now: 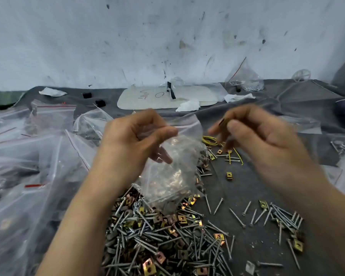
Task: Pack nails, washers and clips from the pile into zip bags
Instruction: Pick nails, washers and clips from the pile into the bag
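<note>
Left hand [135, 134] pinches clear plastic zip bag [173, 176] above silvery nail pile [157, 236]; right hand [253, 136] pinches a dark piece [221, 122] (blurred) that may miss the slack mouth.

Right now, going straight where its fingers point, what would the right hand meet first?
Likely the mouth of the zip bag held by the left hand; the right hand is blurred, so depth is unsure.

We see through one wide head camera, looking forward and down, close over the pile [157, 236] at the near edge; the table [247, 186] runs away to the far wall [167, 36].
</note>
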Tool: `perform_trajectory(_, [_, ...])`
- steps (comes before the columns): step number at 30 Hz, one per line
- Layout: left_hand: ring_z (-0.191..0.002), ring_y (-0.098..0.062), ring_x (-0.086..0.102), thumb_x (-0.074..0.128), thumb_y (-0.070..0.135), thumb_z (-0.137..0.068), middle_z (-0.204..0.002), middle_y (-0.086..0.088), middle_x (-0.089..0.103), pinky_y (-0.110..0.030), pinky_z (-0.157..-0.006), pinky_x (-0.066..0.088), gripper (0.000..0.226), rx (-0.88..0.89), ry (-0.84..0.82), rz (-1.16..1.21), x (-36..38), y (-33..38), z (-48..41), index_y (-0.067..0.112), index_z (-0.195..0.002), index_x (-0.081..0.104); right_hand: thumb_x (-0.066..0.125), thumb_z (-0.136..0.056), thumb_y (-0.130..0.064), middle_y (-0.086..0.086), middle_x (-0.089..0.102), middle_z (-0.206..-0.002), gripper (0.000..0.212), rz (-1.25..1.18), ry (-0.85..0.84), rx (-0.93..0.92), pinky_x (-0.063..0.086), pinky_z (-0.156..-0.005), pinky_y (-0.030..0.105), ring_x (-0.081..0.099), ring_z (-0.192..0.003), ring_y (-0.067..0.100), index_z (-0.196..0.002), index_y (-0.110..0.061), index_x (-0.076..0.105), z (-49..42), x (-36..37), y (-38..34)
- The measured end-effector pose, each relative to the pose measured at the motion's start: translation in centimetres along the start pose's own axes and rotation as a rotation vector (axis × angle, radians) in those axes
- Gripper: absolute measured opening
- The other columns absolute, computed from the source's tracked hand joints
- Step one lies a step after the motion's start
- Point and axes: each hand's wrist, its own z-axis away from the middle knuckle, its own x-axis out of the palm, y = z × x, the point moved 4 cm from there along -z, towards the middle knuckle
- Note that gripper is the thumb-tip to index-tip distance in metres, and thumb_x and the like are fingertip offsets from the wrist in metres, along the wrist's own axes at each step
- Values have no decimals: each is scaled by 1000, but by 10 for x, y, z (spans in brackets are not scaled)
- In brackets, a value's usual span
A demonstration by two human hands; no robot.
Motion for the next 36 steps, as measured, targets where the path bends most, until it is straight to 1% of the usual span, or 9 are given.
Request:
perform_trajectory(3, [-51,-17,70,71,37,-72,-59,-8,69,-21,-50,53,26,48,-66,-5,11,2,1,12,-79,72,44,-97,-14,-2,72,-94,12,113,-97,-161,48,-78,18,66,-94,8,-94,-22,52,-15,7,-27])
perform_trajectory(9, [-55,-13,71,70,40,-77,-72,-3,74,-21,-54,54,16,135,-157,-41,16,9,5,28,-86,76,44,-93,-20,-9,66,-77,6,316,-176,-98,47,-73,26,63,-79,12,-92,-19,49,-17,14,-22])
perform_trajectory(13, [-53,-13,70,69,38,-75,-83,2,76,-22,-53,55,17,138,-160,-56,18,12,5,26,-84,78,45,-93,-16,-1,68,-77,7,156,-178,-92,46,-72,20,65,-75,15,-93,-16,53,-14,8,-24])
perform_trajectory(17, [-52,-11,69,67,41,-74,-93,11,75,-23,-53,56,22,144,-185,-102,21,14,6,29,-89,77,44,-93,-23,-5,70,-74,7,223,-196,-36,46,-55,47,56,-60,46,-94,-23,52,-12,5,-19])
perform_trajectory(19, [-51,-9,68,67,37,-76,-97,12,75,-23,-51,56,21,176,-194,-134,22,15,7,29,-93,76,43,-94,-24,-10,70,-74,7,399,-216,-69,45,-53,32,62,-61,32,-92,-24,50,-12,4,-17])
perform_trajectory(21, [-52,-10,69,67,34,-77,-97,10,75,-25,-51,56,24,192,-198,-146,24,16,7,26,-98,75,44,-96,-22,-14,70,-76,7,509,-240,-89,40,-58,11,66,-68,5,-92,-23,50,-9,4,-16])
perform_trajectory(26, [-68,-13,72,68,34,-77,-98,12,74,-20,-56,54,19,119,-306,-94,30,14,8,21,-87,78,49,-95,-25,-5,67,-72,7,619,-285,-50,45,-68,34,62,-69,11,-90,-24,55,-9,-3,-14])
perform_trajectory(31, [-70,-21,72,78,39,-68,-97,11,72,-29,-61,58,24,101,-298,-81,24,15,8,15,-65,74,60,-78,-32,-5,61,-79,9,577,-416,32,55,-62,36,61,-77,1,-81,-30,68,-8,-7,-18])
perform_trajectory(36, [-66,-17,72,75,50,-70,-70,8,73,-44,-60,58,26,159,-259,-188,20,23,9,25,-75,72,70,-80,-32,-3,69,-78,2,526,-402,-14,47,-77,22,60,-87,1,-80,-31,71,-11,-13,-18])
